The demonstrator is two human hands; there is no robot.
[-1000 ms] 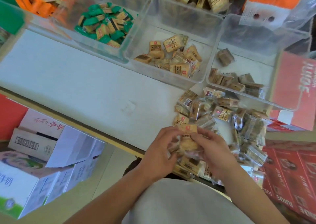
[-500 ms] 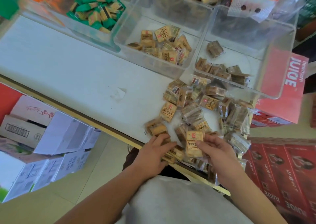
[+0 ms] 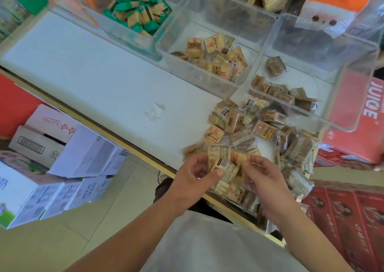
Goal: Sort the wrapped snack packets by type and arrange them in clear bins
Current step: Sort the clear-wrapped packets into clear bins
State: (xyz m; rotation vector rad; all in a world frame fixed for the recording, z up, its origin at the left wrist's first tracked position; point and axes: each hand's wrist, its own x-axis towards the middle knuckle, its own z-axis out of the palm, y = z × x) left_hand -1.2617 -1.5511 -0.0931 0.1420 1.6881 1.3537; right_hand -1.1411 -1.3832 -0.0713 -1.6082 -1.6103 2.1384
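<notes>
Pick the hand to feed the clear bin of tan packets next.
Right, probably: the right hand pinches a tan red-logo packet matching that clear plastic bin; the left hand grips a barcode-up packet.

The white table [image 3: 83, 68] carries the centre clear bin [image 3: 182, 28] as reference, with a second clear bin [image 3: 128, 37] just beside its left wall, a third clear bin [image 3: 301, 78] just beside its right wall, and, in front of it, wrapped packets [image 3: 249, 126] in a loose pile and a white scrap [image 3: 154, 110] further left.

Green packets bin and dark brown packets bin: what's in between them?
In the head view, another clear bin holding tan packets sits between them.
</notes>
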